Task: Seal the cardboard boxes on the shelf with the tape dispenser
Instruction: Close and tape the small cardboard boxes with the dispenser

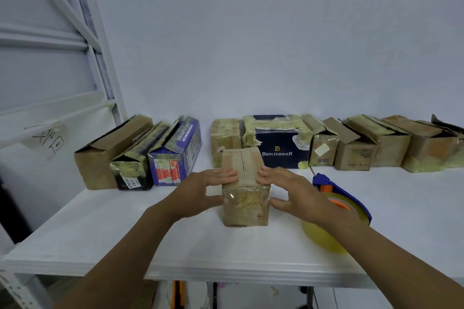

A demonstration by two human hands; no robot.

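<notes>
The small cardboard box (246, 206) stands mid-front on the white shelf (125, 228), its top flaps folded shut. The left grip (200, 190) and right grip (288, 190) each clasp it, fingers on a flap and thumb against a side. The tape dispenser (351, 198) lies just right of it, and other boxes (356, 148) line the wall.

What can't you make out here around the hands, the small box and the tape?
All in the head view:
- small box: the near end of its top seam lies under fingers of the left hand and right hand.
- tape dispenser: the right forearm covers part of the roll.
- rightmost box: cut off by the right edge.
- handwritten note: too blurred to read.
</notes>
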